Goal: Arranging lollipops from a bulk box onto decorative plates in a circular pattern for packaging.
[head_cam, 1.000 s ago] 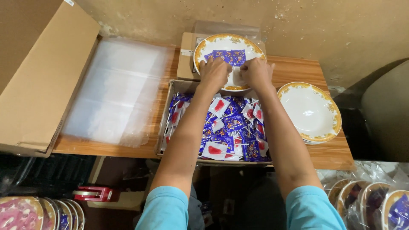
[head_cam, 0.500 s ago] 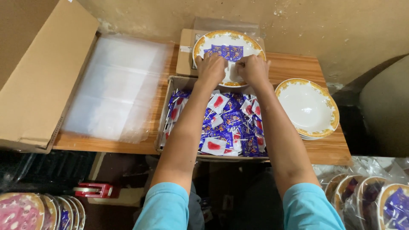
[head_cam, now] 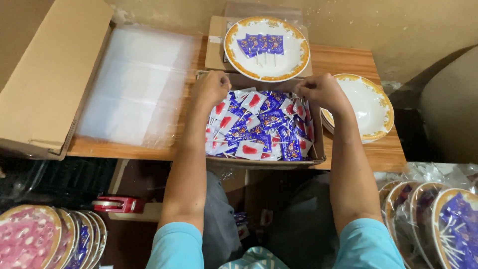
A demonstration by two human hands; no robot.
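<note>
An open cardboard box [head_cam: 319, 147] on the wooden table [head_cam: 344, 61] is full of blue and red wrapped lollipops [head_cam: 259, 130]. My left hand [head_cam: 211, 88] is curled, knuckles up, over the box's far left corner, and its fingertips are hidden among the wrappers. My right hand [head_cam: 321, 89] rests at the far right edge, fingers pinched on a wrapped lollipop. Just beyond the box, a white plate with a gold rim [head_cam: 234, 56] holds a row of several blue lollipops [head_cam: 261, 44], sticks pointing toward me.
An empty gold-rimmed plate [head_cam: 366, 107] sits right of the box. A stack of clear plastic bags [head_cam: 134, 84] lies on the left, beside a large carton flap [head_cam: 45, 74]. Wrapped, filled plates stand at lower left [head_cam: 30, 239] and lower right [head_cam: 448, 224]. A red tape dispenser [head_cam: 117, 204] lies below.
Both hands have come back from the far plate to the lollipop box. The row of blue lollipops on the plate is now uncovered.
</note>
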